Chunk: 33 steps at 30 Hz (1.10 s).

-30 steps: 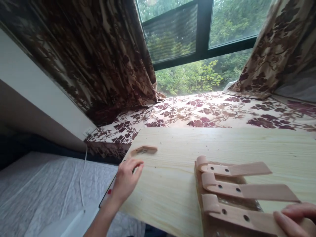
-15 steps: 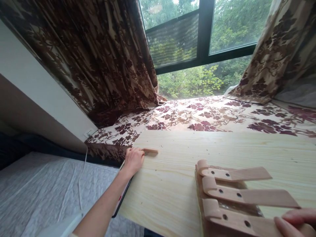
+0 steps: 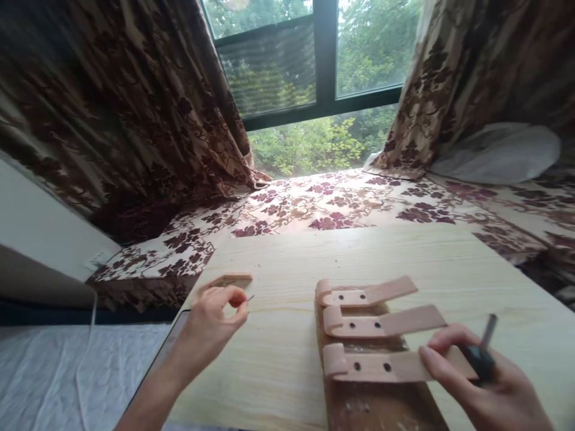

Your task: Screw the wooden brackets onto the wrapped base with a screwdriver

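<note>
My left hand (image 3: 214, 317) is closed in a pinch on a small thin metal pin (image 3: 250, 297), too small to tell whether it is a screw or a nail. A tan wooden piece (image 3: 238, 277) lies on the board just beyond it. At the right, my right hand (image 3: 480, 377) holds what looks like a dark-handled screwdriver (image 3: 484, 356), its metal shaft pointing up. Its thumb and forefinger also pinch the near tan strip (image 3: 368, 364). The middle strip (image 3: 381, 323) and far strip (image 3: 363, 294) lie parallel, each with a looped end and two dark spots, across a brown block (image 3: 359, 404).
A pale wooden board (image 3: 269, 359) forms the work surface. Under its left edge shows a dark-edged flat device (image 3: 168, 341). Behind are a flowered window seat (image 3: 314, 203), curtains (image 3: 179, 108) and a white bag (image 3: 503, 152). A bed (image 3: 40, 371) is at the left.
My view has swung right. My left hand has moved from beside the tan wooden piece towards me, and a thin pin now shows in its fingers. The screwdriver in my right hand has come into view.
</note>
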Available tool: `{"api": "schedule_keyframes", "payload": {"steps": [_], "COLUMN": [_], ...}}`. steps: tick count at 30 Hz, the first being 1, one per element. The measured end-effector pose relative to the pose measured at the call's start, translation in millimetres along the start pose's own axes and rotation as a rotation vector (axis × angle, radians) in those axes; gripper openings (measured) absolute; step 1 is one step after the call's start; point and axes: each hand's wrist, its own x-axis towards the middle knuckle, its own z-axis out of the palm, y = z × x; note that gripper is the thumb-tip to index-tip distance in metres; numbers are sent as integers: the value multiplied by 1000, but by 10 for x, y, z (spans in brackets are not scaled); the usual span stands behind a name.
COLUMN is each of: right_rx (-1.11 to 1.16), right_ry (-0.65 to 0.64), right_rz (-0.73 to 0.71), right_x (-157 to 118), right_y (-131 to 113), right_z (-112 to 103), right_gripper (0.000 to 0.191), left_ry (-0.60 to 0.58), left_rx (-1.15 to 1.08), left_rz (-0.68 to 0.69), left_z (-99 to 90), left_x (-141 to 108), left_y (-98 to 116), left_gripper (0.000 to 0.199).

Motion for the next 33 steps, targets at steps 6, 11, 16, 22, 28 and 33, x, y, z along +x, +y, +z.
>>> {"api": "schedule_keyframes", "payload": {"steps": [6,11,16,22,28,33], "right_rx": [131,189,249,240,245,279], "right_ry": [17,-4,-28,-75,-65,-50], "right_rz": [32,63,77,12,9,72], "right_x": [26,32,46,78,92,72], "right_y": [-129,-119,-148,-91,-97,-188], "right_z": [43,65,67,54,46,47], "right_gripper": [17,15,16,12,10,11], "left_ry": [183,82,-18,68,-67,-67], "left_rx": [-426,-436,-273,-378,-320,-313], "left_rz": [458,672,808,814,812,815], "left_z": [-328,-220,61,267,97,123], "left_x": [-34,40,78,83,94,117], "left_y": [964,1509,1665,1663,1688,1733], "left_gripper": [12,20,27,27,25,28]}}
